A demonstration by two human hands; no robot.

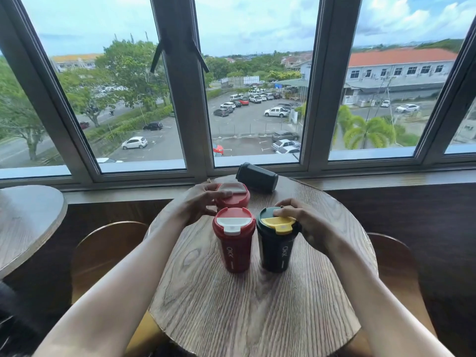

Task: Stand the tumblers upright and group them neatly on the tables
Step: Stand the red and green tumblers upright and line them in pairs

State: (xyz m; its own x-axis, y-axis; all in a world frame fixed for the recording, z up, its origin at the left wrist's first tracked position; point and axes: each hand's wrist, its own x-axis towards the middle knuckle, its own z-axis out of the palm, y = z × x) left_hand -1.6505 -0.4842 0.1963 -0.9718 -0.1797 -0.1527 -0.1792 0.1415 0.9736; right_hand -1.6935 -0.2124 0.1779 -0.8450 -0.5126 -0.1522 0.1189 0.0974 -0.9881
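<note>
On the round wooden table (pixel 257 313) a red tumbler with a white lid (pixel 234 243) stands upright beside a dark green tumbler with a yellow lid (pixel 277 246). My right hand (pixel 306 225) grips the green tumbler's lid and upper rim. Behind the front red one stands a second red tumbler (pixel 235 195), upright, with my left hand (pixel 201 202) closed around its side. A dark tumbler (pixel 257 177) lies on its side at the table's far edge, apart from both hands.
A second wooden table (pixel 25 222) is at the left. Two curved wooden chair backs (pixel 108 251) (pixel 391 269) flank the round table. A window sill and large windows (pixel 373 99) run behind it.
</note>
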